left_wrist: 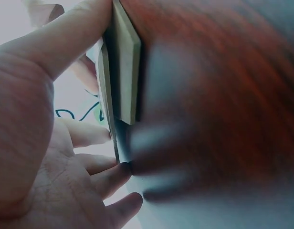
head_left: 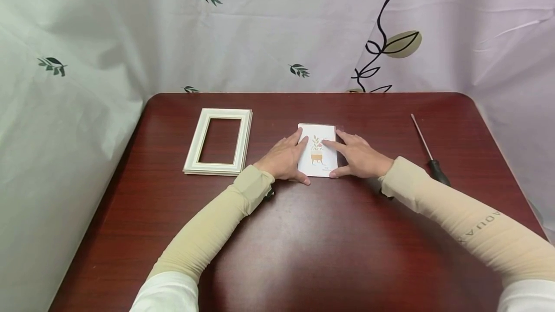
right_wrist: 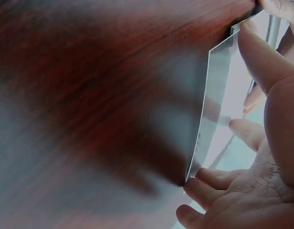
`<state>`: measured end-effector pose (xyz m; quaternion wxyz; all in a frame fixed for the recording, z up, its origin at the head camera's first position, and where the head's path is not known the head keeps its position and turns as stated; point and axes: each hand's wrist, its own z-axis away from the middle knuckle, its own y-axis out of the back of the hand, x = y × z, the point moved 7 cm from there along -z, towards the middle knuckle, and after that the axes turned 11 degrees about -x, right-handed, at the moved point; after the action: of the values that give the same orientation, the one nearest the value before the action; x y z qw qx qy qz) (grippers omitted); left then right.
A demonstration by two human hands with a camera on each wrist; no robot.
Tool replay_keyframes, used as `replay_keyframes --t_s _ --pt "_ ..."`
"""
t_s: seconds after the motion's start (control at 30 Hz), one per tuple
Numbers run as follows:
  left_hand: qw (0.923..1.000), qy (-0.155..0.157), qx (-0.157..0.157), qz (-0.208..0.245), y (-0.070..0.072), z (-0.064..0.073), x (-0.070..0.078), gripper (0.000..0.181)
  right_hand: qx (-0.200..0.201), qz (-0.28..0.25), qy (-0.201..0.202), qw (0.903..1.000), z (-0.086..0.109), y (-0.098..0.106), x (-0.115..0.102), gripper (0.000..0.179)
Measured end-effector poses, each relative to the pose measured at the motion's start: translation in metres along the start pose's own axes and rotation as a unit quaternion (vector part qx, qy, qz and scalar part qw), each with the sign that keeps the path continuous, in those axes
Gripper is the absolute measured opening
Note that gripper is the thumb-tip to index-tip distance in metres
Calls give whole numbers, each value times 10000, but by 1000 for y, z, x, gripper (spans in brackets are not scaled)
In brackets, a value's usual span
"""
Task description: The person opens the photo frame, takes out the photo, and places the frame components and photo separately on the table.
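A white card [head_left: 316, 150] printed with a potted plant lies at mid-table between both hands. My left hand [head_left: 284, 158] spreads along its left side, index finger over the card's face and thumb near its lower corner. In the left wrist view, a thick board [left_wrist: 125, 67] shows beneath a thinner layer, thumb at its edge. From the right, my right hand [head_left: 362, 155] reaches in with fingers extended, index finger on the print and thumb at the lower right corner. A clear sheet [right_wrist: 216, 81] juts past the card in the right wrist view, fingertips at its edge.
To the left lies a cream picture frame [head_left: 199, 140] with an open centre. A screwdriver [head_left: 439, 172] with a black handle rests right of the right hand, near the forearm. Behind the dark red table [head_left: 303, 254] hangs a leaf-patterned curtain [head_left: 260, 28].
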<state>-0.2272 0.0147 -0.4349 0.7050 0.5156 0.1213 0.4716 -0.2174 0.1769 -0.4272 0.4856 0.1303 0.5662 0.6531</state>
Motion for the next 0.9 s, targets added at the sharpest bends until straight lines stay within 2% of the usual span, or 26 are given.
replay_keyframes --t_s 0.43,0.7,0.9 --pt "9993 155 -50 -326 3 1 1 128 -169 -136 -106 9997 11 3 11 87" --pt "9987 357 -59 -354 4 0 2 112 -126 -217 -127 9996 18 5 19 88" --pt "9982 464 -36 -373 7 -3 4 113 -86 -279 -184 9994 22 7 25 90"
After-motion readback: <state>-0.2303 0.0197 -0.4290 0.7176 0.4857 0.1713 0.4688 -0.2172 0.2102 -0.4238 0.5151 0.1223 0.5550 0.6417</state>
